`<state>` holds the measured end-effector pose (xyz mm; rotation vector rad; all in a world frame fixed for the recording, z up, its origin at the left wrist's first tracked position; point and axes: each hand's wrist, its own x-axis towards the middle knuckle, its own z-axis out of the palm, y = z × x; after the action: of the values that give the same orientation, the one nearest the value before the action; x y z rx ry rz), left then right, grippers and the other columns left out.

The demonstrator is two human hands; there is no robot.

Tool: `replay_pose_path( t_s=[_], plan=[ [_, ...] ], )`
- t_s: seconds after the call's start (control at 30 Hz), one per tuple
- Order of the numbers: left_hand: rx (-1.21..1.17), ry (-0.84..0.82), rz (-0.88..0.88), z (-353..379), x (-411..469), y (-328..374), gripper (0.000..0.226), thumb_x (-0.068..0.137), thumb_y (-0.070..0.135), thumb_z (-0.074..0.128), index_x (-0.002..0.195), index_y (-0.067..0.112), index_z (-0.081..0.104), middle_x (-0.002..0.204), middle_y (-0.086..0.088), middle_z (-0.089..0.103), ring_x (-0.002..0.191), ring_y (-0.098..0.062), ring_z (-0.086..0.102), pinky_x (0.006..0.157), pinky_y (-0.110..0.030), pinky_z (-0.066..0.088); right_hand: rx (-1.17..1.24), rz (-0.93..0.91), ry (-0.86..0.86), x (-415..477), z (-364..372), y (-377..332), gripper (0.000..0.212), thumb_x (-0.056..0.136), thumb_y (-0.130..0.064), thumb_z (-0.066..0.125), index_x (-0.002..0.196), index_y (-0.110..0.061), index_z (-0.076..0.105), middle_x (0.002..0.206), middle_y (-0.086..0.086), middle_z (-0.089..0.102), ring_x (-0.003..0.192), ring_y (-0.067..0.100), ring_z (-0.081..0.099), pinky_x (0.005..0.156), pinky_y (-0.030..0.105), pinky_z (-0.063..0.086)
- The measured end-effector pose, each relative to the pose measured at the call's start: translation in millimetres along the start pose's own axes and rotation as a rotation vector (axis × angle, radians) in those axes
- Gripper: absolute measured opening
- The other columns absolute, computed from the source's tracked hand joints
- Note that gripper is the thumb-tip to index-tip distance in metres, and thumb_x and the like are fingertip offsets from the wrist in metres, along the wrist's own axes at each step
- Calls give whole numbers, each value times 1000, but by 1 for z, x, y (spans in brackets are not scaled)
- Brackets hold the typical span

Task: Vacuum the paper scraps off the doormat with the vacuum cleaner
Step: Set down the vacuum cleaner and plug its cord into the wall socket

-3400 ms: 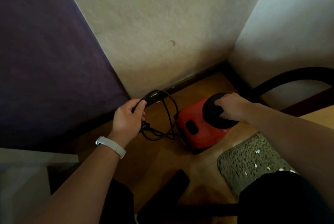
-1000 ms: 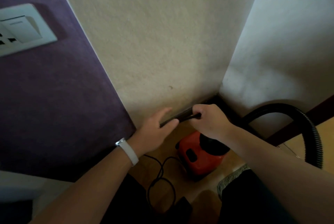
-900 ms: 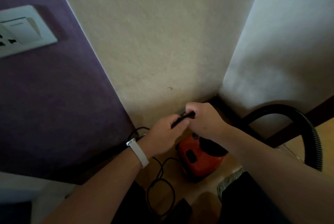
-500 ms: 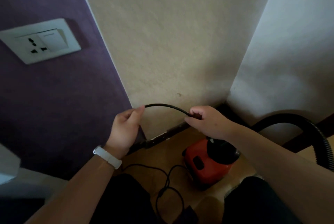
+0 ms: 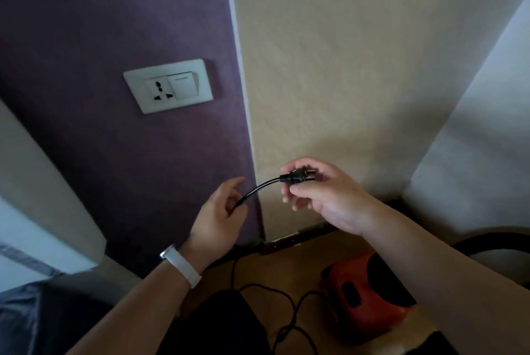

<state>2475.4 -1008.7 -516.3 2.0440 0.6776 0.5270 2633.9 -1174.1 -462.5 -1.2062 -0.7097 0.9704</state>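
Two hands are raised in front of a wall corner, with a short arc of black power cord (image 5: 258,190) running between them.

Right hand (image 5: 324,197): thumb and fingertips pinch the black plug (image 5: 296,177) at the cord's end. The plug lies roughly level. Which way its pins face is hard to make out. The other fingers are loosely curled beneath.

Left hand (image 5: 220,217): lower and to the left of the right hand. Its fingers curl loosely round the cord where the arc drops, and the thumb is lifted clear. A white wristband (image 5: 182,265) sits on this wrist.

Wall socket (image 5: 169,85): a white plate on the purple wall (image 5: 114,168), up and left of both hands and well apart from the plug. The socket holes are on the plate's left half and a rocker switch (image 5: 183,85) on its right.

The beige wall (image 5: 329,68) meets the purple one just behind the cord. A dark skirting board (image 5: 301,237) runs along its foot.

Vacuum cleaner (image 5: 364,294): a red body with a black top, on the wooden floor (image 5: 286,265) at lower right, partly hidden under the right forearm. Its black hose (image 5: 487,243) arcs in at the right edge. More cord lies in loose loops on the floor just left of the red body, beside the person's dark-clad leg.
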Motion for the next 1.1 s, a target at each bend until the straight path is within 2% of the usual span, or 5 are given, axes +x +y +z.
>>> replay_pose_path(
  t_s=[0.17,0.3,0.47,0.6,1.1],
  plan=[
    [-247,-31,38,0,-3,35,30,103,22,49,79,15,65,47,13,51,46,1,46,50,-15,35,350,0,148,30,41,-13,11,84,-14,68,92,-8,64,70,2,59,67,16,56,61,25,48],
    [-596,11,-54,-3,-10,44,43,106,22,35,72,5,55,45,5,34,38,-5,28,39,-14,26,510,116,221,47,73,-17,27,102,-30,52,95,-7,65,77,4,61,76,20,63,73,32,52],
    [-676,-80,-72,-15,-19,42,43,103,29,38,69,6,52,44,3,36,37,-7,29,39,-17,25,409,203,231,67,114,-30,37,107,-38,43,90,-8,58,53,0,40,44,14,37,58,31,47],
    [-509,-138,-95,-34,-31,12,54,100,50,42,64,13,58,45,-5,40,39,-14,32,43,-25,27,149,184,182,82,130,-48,34,107,-37,42,87,-12,55,47,-6,33,40,7,22,39,20,19],
    [342,66,32,-139,-15,-42,56,73,81,41,64,27,52,48,6,46,47,-9,46,48,-27,34,-236,121,133,143,179,-56,25,105,-27,38,90,-11,51,53,-4,30,40,8,20,41,22,15]
  ],
)
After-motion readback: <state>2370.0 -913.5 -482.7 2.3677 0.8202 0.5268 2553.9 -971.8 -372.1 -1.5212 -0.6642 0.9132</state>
